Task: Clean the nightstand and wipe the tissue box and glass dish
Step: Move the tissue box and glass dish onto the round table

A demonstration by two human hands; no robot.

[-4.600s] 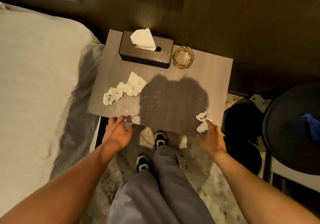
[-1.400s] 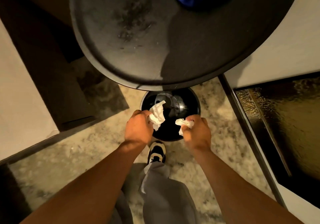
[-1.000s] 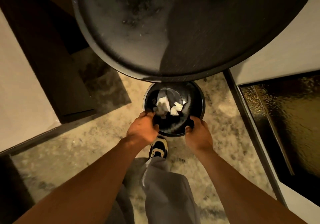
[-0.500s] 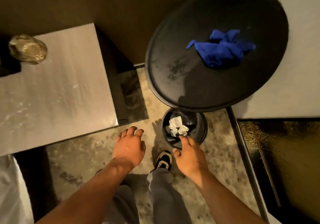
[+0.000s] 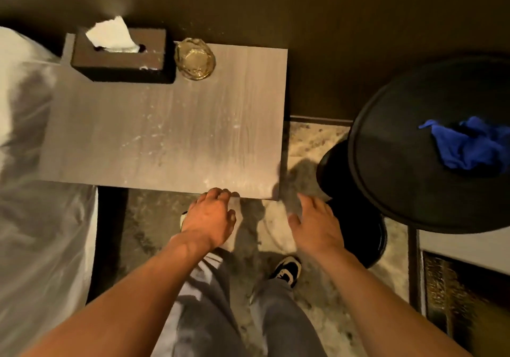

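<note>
I see both hands empty at the table point(image 5: 165, 136) front edge: left hand point(image 5: 211, 218) fingers loosely curled, right hand point(image 5: 314, 223) fingers spread. Tissue box point(image 5: 121, 56) and glass dish point(image 5: 195, 58) stand side by side at the rear.

Bare forearms; grey trousers point(image 5: 278, 321); apparently black-white sneakers point(image 5: 287, 269).

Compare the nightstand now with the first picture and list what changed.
The crumpled tissue scraps are gone from the nightstand: both hands carried them to the bin and dropped them in. The left hand and right hand are now empty and open at its front edge. The tissue box and glass dish stayed put; white specks remain.
</note>
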